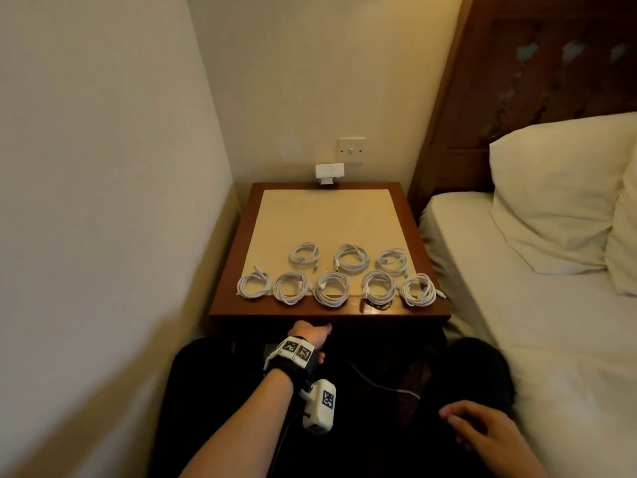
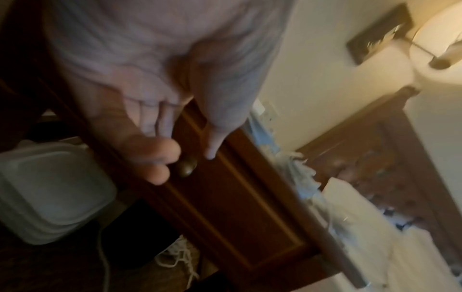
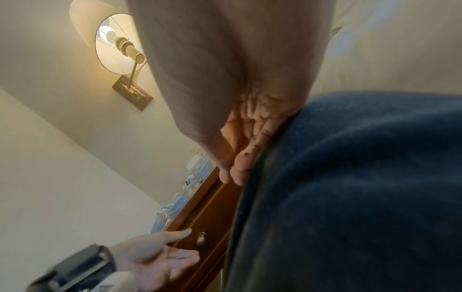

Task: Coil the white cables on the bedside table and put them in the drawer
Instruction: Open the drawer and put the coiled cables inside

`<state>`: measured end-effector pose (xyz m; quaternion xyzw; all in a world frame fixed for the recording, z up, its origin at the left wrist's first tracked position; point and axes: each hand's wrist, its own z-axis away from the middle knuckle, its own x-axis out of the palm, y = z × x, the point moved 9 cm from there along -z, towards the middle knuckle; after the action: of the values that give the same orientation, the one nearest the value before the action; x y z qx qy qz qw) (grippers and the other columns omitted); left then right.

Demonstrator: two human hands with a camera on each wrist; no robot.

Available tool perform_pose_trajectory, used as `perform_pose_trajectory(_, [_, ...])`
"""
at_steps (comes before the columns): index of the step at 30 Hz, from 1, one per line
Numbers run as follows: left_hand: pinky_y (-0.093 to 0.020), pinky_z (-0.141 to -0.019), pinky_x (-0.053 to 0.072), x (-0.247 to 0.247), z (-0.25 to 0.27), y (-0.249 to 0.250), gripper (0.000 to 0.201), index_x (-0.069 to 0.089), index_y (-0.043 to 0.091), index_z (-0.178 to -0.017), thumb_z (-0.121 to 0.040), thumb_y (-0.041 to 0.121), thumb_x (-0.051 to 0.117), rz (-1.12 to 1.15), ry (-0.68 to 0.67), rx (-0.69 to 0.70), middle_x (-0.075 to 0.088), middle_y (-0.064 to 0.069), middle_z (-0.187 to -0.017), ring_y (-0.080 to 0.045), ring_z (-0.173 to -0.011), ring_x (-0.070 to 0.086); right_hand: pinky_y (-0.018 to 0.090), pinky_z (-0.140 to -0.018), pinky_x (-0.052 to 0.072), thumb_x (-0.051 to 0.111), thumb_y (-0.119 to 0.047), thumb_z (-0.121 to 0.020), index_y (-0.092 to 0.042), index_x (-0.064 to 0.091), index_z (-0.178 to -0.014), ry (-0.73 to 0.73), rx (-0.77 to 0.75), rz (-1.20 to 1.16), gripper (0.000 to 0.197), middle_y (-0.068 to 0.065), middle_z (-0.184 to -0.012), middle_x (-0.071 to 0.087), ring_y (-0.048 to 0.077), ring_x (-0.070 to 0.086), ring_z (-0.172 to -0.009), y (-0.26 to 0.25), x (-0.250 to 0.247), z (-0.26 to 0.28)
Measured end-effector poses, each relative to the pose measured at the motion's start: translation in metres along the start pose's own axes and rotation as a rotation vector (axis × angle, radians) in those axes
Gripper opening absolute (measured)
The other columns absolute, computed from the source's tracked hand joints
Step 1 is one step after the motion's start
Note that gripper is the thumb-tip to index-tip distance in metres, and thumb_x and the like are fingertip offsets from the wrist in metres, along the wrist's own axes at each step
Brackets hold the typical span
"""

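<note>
Left hand [image 3: 160, 254] open near drawer knob [image 3: 201, 238], apart.

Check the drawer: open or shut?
Shut. The drawer front sits flush in the bedside table; the left hand reaches for its knob, not yet gripping.

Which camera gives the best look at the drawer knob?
The left wrist view: the drawer knob sits near the middle, close up, between the thumb and fingers of the left hand, not yet gripped. The right wrist view shows it small and distant. The head view hides it under the tabletop.
</note>
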<state>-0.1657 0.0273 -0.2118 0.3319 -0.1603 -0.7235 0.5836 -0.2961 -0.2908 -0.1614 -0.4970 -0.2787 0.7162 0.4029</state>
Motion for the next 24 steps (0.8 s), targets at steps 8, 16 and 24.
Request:
perform_pose_trajectory(8, [-0.024, -0.041, 0.038, 0.02, -0.013, 0.002, 0.034, 0.058, 0.002, -0.077, -0.099, 0.027, 0.053, 0.023, 0.041, 0.022, 0.06, -0.009, -0.063, -0.019, -0.045, 0.051, 0.018, -0.06, 0.05, 0.063, -0.004, -0.091, -0.017, 0.076, -0.086, -0.012, 0.008, -0.096, 0.019, 0.007, -0.071, 0.072, 0.007, 0.063, -0.059, 0.01, -0.004, 0.01])
perform_pose_trajectory(16, [-0.014, -0.031, 0.031, 0.021, 0.028, -0.038, 0.027, 0.064, 0.004, -0.088, -0.096, 0.029, 0.055, -0.062, 0.053, 0.002, 0.063, -0.002, -0.059, -0.011, -0.038, 0.051, 0.016, -0.057, 0.049, 0.062, 0.001, -0.09, -0.016, 0.075, -0.085, 0.051, -0.074, -0.125, 0.022, 0.008, -0.073, 0.072, 0.006, 0.06, -0.057, 0.006, -0.006, 0.015])
perform_pose_trajectory(24, [-0.024, -0.06, 0.049, 0.001, 0.097, -0.045, 0.031, 0.072, 0.021, -0.073, -0.087, 0.046, 0.063, -0.419, 0.122, 0.19, 0.072, 0.008, -0.067, -0.011, -0.063, 0.066, 0.019, -0.058, 0.051, 0.061, 0.0, -0.091, -0.015, 0.075, -0.09, 0.016, -0.03, -0.175, 0.021, 0.009, -0.078, 0.073, 0.01, 0.062, -0.06, 0.009, -0.007, 0.011])
